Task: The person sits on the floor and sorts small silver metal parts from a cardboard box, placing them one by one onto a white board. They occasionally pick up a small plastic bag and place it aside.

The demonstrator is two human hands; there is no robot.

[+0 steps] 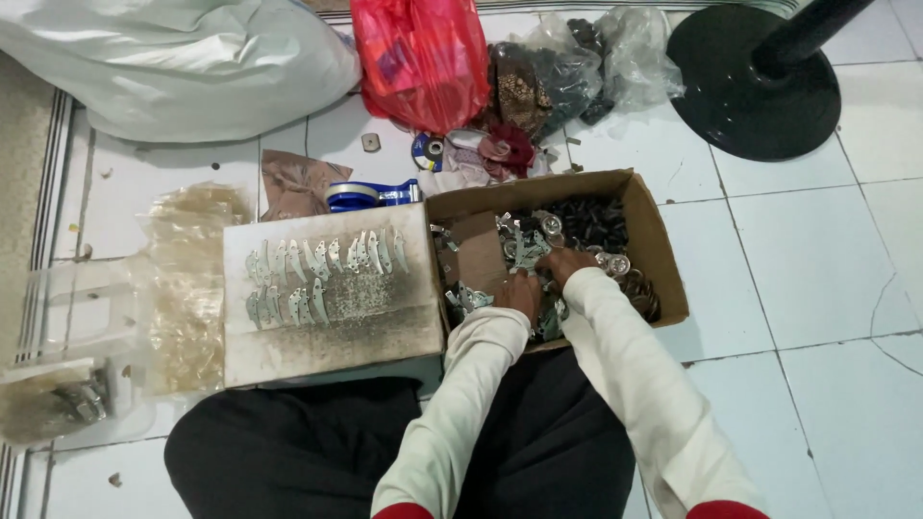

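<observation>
Both hands work inside one open cardboard box (663, 252) on the tiled floor. The left hand (520, 291) rests knuckles-up on a heap of small shiny metal parts (524, 245), its fingers curled down into them; whether it grips one I cannot tell. The right hand (569, 263) lies just beside it, fingers bent into the same heap, grip likewise hidden. The box also holds a pile of dark pieces (591, 221) at the back and some round brownish discs (641, 293) at the right.

Touching the box's left side stands one scorched white slab (332, 332) with flat metal blades (322, 274) laid out in two rows, roughly ten above and six below.

Further out lie one blue tape dispenser (370, 195), a stack of clear plastic bags (187, 288), one red plastic bag (420, 60), one large white sack (173, 62) and one black round stand base (755, 82).
</observation>
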